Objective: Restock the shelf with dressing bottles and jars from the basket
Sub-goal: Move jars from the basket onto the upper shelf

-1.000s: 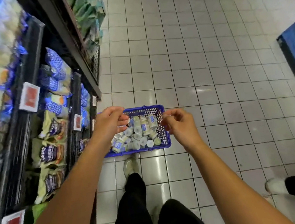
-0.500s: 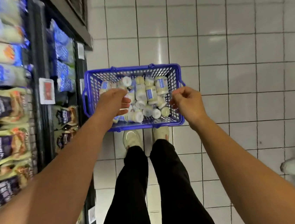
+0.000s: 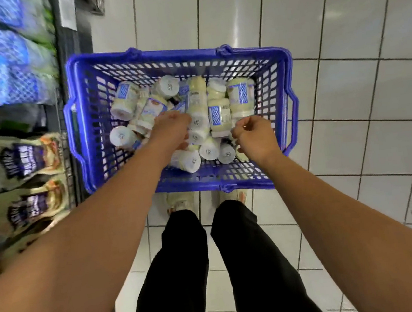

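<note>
two bare arms stretch forward and down into a blue basket standing on the tiled floor. left hand lies back-up over the middle of the heap of jars. its fingers bend downward among them, the tips hidden beneath the hand, so i cannot tell whether they grip a jar or only touch. right hand hangs above the near right part of the heap, wrist bent. its fingers are loosely curled toward the thumb and hold nothing that shows.

the jars are pale, with white lids and blue labels. all lie tumbled inside the basket, most on their sides, piled toward the middle and far wall. bare basket bottom shows along the left side and the near left corner.

the basket's left wall sits just beside the dark edge of the shelf, which carries pouches and blurred blue packs. its near rim is just ahead of the person's shoes. open floor lies to the right of the basket and beyond it.
</note>
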### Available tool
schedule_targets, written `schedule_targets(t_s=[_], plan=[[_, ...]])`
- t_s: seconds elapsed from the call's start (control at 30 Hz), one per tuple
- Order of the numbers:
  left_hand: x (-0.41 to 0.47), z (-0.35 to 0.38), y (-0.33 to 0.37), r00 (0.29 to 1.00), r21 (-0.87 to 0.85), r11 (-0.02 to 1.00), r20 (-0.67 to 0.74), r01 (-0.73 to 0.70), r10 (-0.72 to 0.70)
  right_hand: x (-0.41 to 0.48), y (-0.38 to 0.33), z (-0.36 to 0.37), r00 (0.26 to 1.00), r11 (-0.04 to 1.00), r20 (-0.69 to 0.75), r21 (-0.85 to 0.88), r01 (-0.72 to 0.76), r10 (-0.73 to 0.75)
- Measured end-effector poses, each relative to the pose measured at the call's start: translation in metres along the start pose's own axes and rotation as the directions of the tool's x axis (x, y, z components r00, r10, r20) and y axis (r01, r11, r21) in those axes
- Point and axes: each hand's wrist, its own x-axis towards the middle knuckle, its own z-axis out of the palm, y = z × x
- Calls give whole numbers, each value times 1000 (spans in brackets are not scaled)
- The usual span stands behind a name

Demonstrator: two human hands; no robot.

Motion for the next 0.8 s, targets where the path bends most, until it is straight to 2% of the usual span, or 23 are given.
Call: schedule_targets(t_s=[0.23, 0.37, 0.57, 0.8], plan=[[63, 43, -1, 993, 193, 977, -89, 90, -74, 58, 23, 35, 997, 988, 28, -141, -69, 74], [81, 60, -12, 990, 292, 955, -141, 56, -15, 77, 35, 51, 994, 982, -7, -154, -106, 106], [87, 58, -26, 978, 116, 992, -196, -51, 73, 87, 48, 72, 984, 984, -49, -47, -172, 169], [68, 39, -45, 959, 14, 984, -221, -178, 177, 73, 44, 62, 987, 992, -106, -26, -125, 121]])
